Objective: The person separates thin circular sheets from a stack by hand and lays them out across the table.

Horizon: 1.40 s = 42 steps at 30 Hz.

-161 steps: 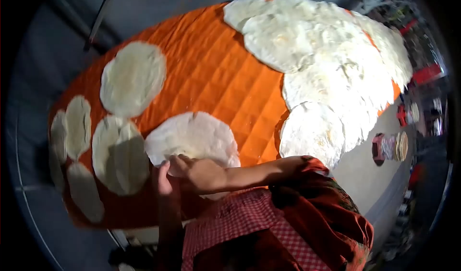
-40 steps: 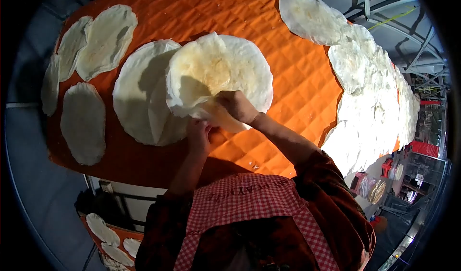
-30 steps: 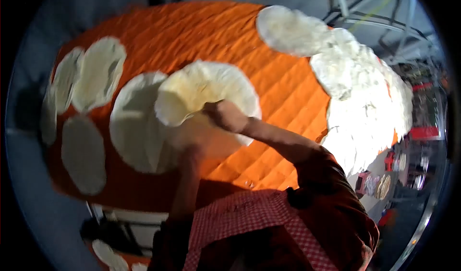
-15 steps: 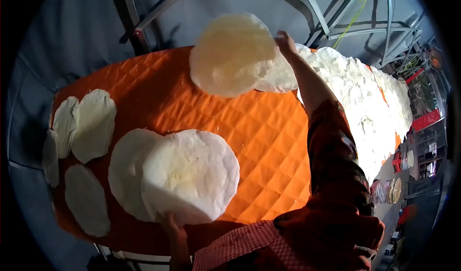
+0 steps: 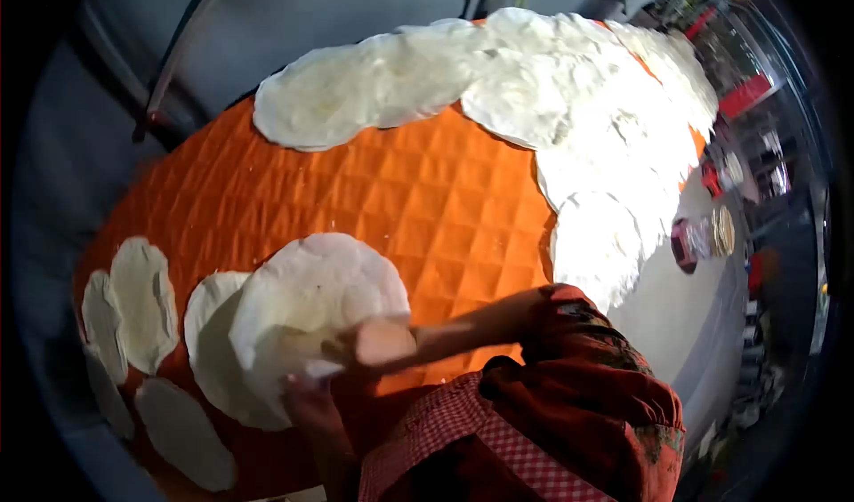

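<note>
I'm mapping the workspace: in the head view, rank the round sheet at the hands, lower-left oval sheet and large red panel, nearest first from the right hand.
1. Round sheet, at the right hand.
2. Oval sheet, lower left.
3. Red panel, far upper right.

- No text, label, brand, number or sign can be read.
- Red-and-white checked cloth apron (image 5: 436,424): no legible lettering on its visible part.
- Pinkish, clear-wrapped bundle with a round tan end (image 5: 703,239): too small for any marking to be made out.
</note>
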Each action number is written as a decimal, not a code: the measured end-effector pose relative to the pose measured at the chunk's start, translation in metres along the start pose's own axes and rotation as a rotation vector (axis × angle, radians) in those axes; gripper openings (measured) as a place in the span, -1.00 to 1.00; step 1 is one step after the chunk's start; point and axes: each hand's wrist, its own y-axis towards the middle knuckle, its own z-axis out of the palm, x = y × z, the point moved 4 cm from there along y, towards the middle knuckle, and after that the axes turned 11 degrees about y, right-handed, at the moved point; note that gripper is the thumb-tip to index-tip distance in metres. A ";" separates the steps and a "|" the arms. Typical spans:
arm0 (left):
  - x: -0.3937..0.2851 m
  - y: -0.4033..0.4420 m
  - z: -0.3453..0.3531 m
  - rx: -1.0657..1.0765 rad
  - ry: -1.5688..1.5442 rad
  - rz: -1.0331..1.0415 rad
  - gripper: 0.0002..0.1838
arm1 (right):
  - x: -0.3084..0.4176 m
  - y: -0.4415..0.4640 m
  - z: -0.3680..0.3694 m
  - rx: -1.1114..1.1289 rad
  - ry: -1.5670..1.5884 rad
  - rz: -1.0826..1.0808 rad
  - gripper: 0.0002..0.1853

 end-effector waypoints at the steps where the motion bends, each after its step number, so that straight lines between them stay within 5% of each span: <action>1: -0.049 0.009 0.010 0.019 -0.438 -0.063 -0.70 | -0.003 0.013 -0.025 -0.082 0.087 0.015 -0.60; 2: -0.091 0.010 0.019 0.034 -0.874 -0.139 -0.70 | -0.007 0.025 -0.056 -0.166 0.188 0.025 -0.63; 3: -0.119 0.008 0.021 0.032 -0.636 0.031 -0.68 | -0.015 0.032 -0.092 -0.250 0.302 0.054 -0.65; 5: -0.117 0.001 0.013 0.035 -0.525 0.040 -0.72 | -0.061 0.036 -0.164 -0.222 0.494 0.389 -0.70; 7: -0.097 -0.007 0.001 0.022 -0.464 0.004 -0.75 | -0.076 0.006 -0.247 -0.577 1.106 0.364 -0.65; 8: -0.076 -0.015 -0.007 0.009 -0.454 -0.041 -0.76 | -0.100 -0.013 -0.281 -0.580 1.104 0.317 -0.68; 9: -0.059 -0.018 -0.010 -0.008 -0.442 -0.092 -0.77 | -0.099 -0.031 -0.309 -0.703 0.715 0.346 -0.67; 11: -0.026 -0.030 -0.013 -0.071 -0.362 -0.233 -0.78 | -0.160 -0.093 -0.350 -0.898 0.505 0.421 -0.70; 13: -0.013 -0.070 -0.022 -0.185 -0.316 -0.346 -0.80 | -0.313 -0.189 -0.389 -0.926 -0.112 0.371 -0.67; 14: -0.020 -0.082 -0.019 -0.244 -0.311 -0.376 -0.81 | -0.265 -0.198 -0.381 -1.052 -0.349 0.488 -0.71; 15: -0.022 -0.090 -0.019 -0.246 -0.284 -0.393 -0.82 | -0.221 -0.210 -0.352 -1.278 -0.215 0.720 -0.48; 17: -0.014 -0.122 -0.027 -0.251 -0.241 -0.430 -0.84 | -0.239 -0.246 -0.290 -1.278 -0.370 0.706 -0.58; 18: -0.007 -0.127 -0.030 -0.263 -0.235 -0.425 -0.84 | -0.232 -0.237 -0.255 -1.269 -0.103 0.605 -0.62; 22: 0.021 -0.084 -0.092 -0.460 0.131 -0.242 -0.82 | -0.159 -0.132 -0.007 -0.476 1.102 0.732 -0.68; 24: 0.054 -0.020 -0.138 -0.516 0.254 -0.094 -0.78 | -0.101 -0.077 0.066 -0.231 1.149 0.806 -0.66; 25: 0.086 0.013 -0.154 -0.524 0.288 -0.012 -0.75 | -0.092 -0.058 0.096 -0.286 1.136 0.774 -0.69; 27: 0.159 0.072 -0.161 -0.259 0.467 -0.229 -0.63 | -0.080 -0.027 0.137 -0.324 1.142 0.814 -0.71; 28: 0.126 0.067 -0.131 -0.248 0.217 -0.329 -0.55 | -0.073 -0.015 0.152 -0.302 1.166 0.890 -0.72; 29: 0.167 0.087 -0.125 -0.058 0.104 -0.217 -0.47 | -0.064 -0.006 0.158 -0.404 1.175 0.947 -0.70; 30: 0.169 0.089 -0.118 -0.137 0.318 -0.325 -0.54 | -0.061 0.000 0.166 -0.422 1.193 0.986 -0.71; 32: 0.097 0.061 -0.098 -0.055 -0.102 -0.278 -0.62 | -0.059 0.006 0.182 -0.439 1.213 1.069 -0.73; 34: 0.095 0.064 -0.090 0.142 0.185 -0.158 -0.65 | -0.054 0.022 0.192 -0.413 1.128 1.051 -0.78; 35: 0.084 0.060 -0.085 -0.002 0.277 0.014 -0.62 | -0.048 0.031 0.193 -0.396 1.087 1.044 -0.80; 39: -0.016 0.047 -0.107 0.189 -0.073 0.063 -0.59 | 0.000 0.120 0.125 -0.311 0.439 0.515 -0.76; 42: -0.093 0.031 -0.142 0.342 -0.601 0.141 -0.53 | 0.124 0.187 0.057 -0.256 0.047 0.211 -0.72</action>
